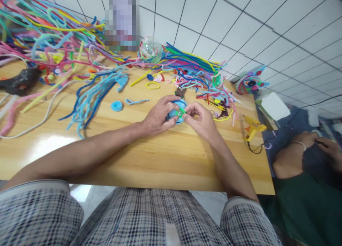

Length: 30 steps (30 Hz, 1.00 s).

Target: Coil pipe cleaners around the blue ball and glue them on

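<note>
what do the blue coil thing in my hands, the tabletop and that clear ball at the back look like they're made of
Blue coiled disc: fuzzy chenille stem wound into a spiral, matte and furry-edged like the loose stems around it; both hands pinch it along with a small green piece.
Tabletop: apparently wood or wood laminate, with visible grain and a glossy glare patch.
Clear ball: probably transparent plastic, shiny, with coloured specks inside.

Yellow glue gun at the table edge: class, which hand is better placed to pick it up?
Right, probably. The right hand lies nearer the yellow glue gun, on that side. The left hand steadies the blue coiled piece.
</note>
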Available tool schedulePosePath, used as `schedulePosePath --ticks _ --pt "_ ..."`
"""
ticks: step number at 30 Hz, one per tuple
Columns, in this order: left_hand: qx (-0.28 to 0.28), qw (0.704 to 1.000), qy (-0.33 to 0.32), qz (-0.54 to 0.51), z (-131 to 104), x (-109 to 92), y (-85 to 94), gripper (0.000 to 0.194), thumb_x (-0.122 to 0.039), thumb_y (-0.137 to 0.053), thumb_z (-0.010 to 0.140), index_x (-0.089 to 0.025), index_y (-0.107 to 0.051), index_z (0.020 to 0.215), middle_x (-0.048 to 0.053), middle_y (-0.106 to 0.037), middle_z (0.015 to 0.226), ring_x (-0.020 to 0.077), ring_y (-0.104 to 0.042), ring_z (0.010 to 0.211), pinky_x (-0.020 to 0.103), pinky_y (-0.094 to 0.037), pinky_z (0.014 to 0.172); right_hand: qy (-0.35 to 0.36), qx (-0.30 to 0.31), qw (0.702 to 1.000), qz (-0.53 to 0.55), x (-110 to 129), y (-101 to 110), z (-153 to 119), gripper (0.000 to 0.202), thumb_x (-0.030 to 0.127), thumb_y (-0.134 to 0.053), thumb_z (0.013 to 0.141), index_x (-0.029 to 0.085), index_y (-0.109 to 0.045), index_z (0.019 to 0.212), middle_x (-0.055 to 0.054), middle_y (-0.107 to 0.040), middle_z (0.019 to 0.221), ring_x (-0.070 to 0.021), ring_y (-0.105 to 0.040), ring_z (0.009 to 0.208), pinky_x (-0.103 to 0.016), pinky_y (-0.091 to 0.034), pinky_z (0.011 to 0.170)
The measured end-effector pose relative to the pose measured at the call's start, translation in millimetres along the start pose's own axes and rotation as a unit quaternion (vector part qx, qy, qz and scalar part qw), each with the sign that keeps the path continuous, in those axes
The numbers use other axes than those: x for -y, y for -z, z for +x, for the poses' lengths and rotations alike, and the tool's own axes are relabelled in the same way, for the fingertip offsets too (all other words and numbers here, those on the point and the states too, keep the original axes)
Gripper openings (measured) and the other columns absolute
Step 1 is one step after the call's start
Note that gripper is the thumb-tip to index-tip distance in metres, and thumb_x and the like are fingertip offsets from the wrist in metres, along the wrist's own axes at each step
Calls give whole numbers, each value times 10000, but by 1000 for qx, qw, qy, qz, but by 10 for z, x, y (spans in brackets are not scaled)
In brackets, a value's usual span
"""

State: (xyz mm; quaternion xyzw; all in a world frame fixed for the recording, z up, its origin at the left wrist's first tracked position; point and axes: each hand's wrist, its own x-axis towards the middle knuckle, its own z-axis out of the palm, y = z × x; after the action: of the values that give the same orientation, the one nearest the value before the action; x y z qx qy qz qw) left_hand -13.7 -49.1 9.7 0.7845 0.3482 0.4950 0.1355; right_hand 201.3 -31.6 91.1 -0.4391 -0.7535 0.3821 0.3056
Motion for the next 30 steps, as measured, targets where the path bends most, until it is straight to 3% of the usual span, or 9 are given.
schedulePosePath --ticks 6,15,21,30 --pt "16 1000 14 -1 2 38 20 295 -485 -555 1103 -236 -601 1255 178 -625 1533 297 -608 1443 570 -521 1203 27 -1 999 -31 -37 31 8 177 383 -779 869 263 -655 909 15 -694 849 -158 -620 751 -323 -550 756" --pt "6 1000 -19 8 17 48 17 262 -416 -586 1099 -236 -581 1289 186 -626 1520 290 -617 1425 550 -545 1181 80 -32 992 -96 -33 -8 -23 145 241 -713 862 275 -652 989 13 -663 871 -167 -618 767 -321 -557 775" --pt "17 1000 -7 0 21 35 22 270 -440 -585 1095 -239 -597 1275 176 -629 1527 296 -615 1437 564 -531 1197 156 -13 978 -135 -85 3 -32 154 224 -665 924 284 -711 1058 -26 -675 926 -210 -652 850 -366 -560 834" --pt "18 1000 -9 -18 21 44 31 281 -436 -597 1099 -240 -596 1301 179 -617 1543 303 -594 1471 561 -509 1229 206 -12 961 -183 -159 0 -33 168 228 -585 1022 264 -721 1115 -43 -681 925 -218 -662 851 -368 -543 810"
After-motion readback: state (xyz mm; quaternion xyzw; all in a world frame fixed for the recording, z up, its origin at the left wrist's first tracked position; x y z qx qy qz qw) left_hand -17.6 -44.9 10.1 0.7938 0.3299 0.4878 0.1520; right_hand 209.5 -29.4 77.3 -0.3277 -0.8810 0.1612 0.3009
